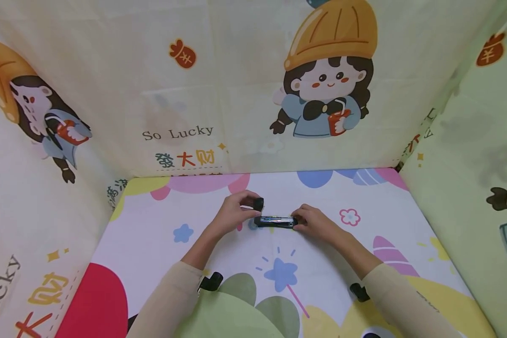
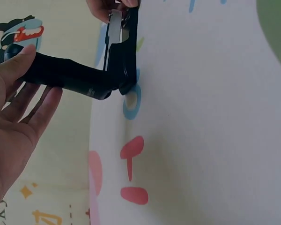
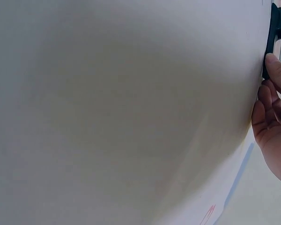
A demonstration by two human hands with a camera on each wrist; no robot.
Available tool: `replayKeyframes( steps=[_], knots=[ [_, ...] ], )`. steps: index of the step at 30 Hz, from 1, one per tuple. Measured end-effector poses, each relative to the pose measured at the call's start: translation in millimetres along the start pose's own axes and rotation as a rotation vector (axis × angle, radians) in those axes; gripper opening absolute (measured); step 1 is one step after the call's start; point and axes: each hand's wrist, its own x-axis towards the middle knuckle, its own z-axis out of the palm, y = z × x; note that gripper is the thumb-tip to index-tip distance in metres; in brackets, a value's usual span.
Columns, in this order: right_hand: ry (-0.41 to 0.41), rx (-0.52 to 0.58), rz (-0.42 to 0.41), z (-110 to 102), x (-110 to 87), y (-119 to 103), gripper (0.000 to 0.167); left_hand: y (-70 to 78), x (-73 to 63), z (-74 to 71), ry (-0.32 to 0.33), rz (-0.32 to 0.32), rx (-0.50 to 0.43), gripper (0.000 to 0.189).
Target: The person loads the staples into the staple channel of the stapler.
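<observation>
A black stapler (image 1: 276, 221) is swung open, its cover (image 2: 61, 75) standing up at a steep angle from the base (image 2: 129, 51). In the left wrist view, a metal staple channel (image 2: 114, 30) shows along the base. My left hand (image 1: 233, 211) pinches the raised cover near its free end, thumb on one side and fingers on the other. The far end of the base is held by my right hand (image 1: 316, 221), thumb and fingers around it. The right wrist view catches only part of the stapler, at the right edge beside my right hand (image 3: 275, 112).
The stapler is over a table covered with a printed cloth (image 1: 321, 263). Patterned cloth walls (image 1: 245, 94) rise at the back and both sides. A black device sits at the left wrist (image 1: 211, 281) and another at the right wrist (image 1: 359, 292).
</observation>
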Motion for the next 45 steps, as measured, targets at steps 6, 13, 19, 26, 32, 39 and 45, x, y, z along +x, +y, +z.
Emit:
replayKeyframes(
  steps=[6, 13, 19, 26, 32, 39, 45],
  knots=[
    [-0.024, 0.002, 0.024, 1.9, 2.1, 1.9, 0.034, 2.2, 8.4, 11.4, -0.026, -0.009, 0.032, 0.037],
    [-0.008, 0.003, -0.010, 1.8, 2.5, 3.1, 0.032, 5.2, 13.2, 21.7, -0.026, 0.027, 0.081, 0.035],
    [-0.005, 0.001, -0.014, 1.6, 2.6, 2.8, 0.032, 8.6, 14.9, 29.4, -0.062, 0.055, 0.150, 0.037],
    [0.006, -0.018, -0.016, 0.2, 1.4, 2.9, 0.033, 11.9, 20.1, 39.0, -0.097, 0.073, 0.220, 0.036],
    [0.016, -0.017, -0.022, 1.3, 1.5, 5.6, 0.032, 13.8, 23.8, 47.2, -0.120, 0.047, 0.263, 0.037],
    [0.040, -0.010, -0.031, 1.1, 1.8, 6.2, 0.029, 12.8, 27.9, 53.0, -0.125, 0.066, 0.294, 0.034],
    [0.033, -0.006, -0.013, 0.9, 2.6, 6.8, 0.027, 12.6, 32.2, 55.9, -0.133, 0.085, 0.319, 0.035]
  ],
)
